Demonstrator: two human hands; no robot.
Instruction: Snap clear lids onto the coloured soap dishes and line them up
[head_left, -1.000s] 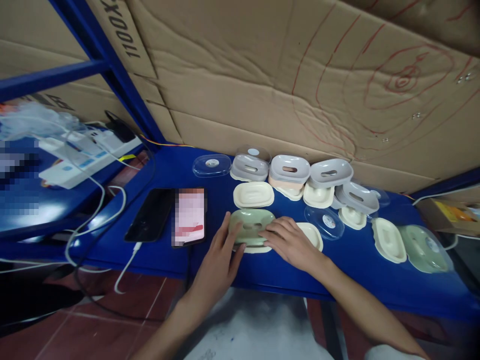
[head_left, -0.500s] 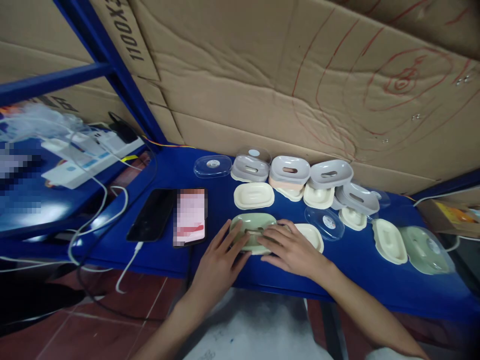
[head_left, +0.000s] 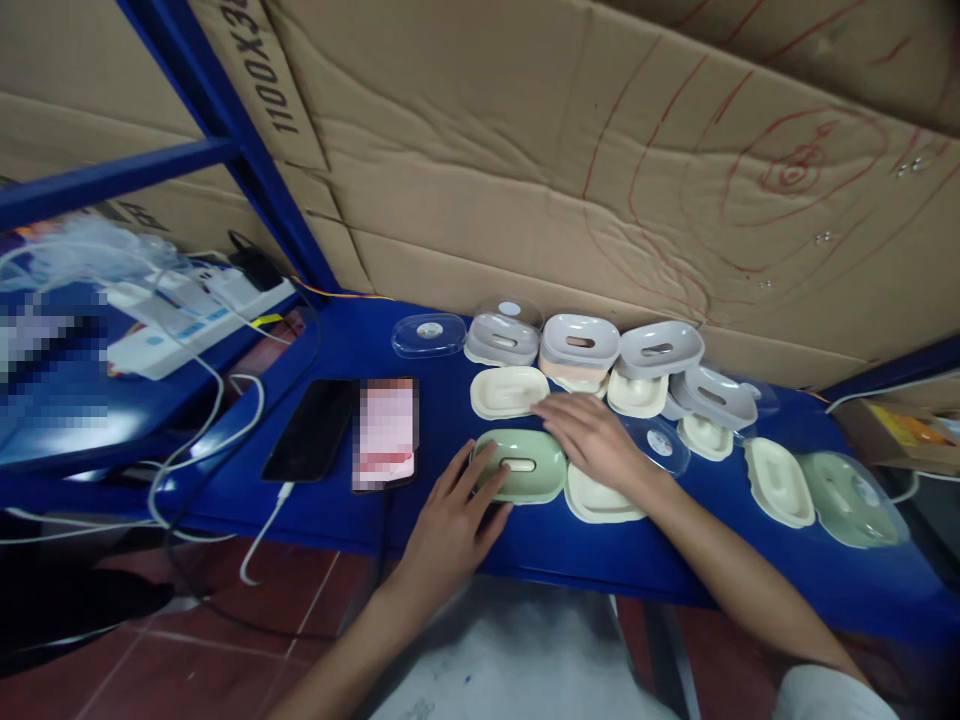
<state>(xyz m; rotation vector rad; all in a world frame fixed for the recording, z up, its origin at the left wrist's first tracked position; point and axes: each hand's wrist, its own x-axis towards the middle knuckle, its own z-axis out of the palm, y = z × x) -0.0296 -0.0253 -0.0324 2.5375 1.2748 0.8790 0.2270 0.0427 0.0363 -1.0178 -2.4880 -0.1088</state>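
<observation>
A green oval dish (head_left: pixel 536 485) with a slot in its middle lies near the table's front edge. My left hand (head_left: pixel 459 510) rests on its left side with the fingers spread. My right hand (head_left: pixel 589 440) is above and right of the dish, fingers stretched out toward a cream tray (head_left: pixel 510 392) behind it; whether the fingertips touch that tray is unclear. Under my right wrist sits another cream tray (head_left: pixel 600 500), partly covered by the arm.
Grey dishes (head_left: pixel 661 348) and clear lids (head_left: pixel 427 336) stand along the back of the blue table (head_left: pixel 720 540). Two phones (head_left: pixel 309 430) lie at the left, beside white cables. A second green dish (head_left: pixel 847 500) is at the right. Cardboard (head_left: pixel 465 150) walls the back.
My right hand has lifted off the green dish and moved up and slightly right, toward the cream tray. The green dish sits slightly further right in view, with my left hand still on it.
</observation>
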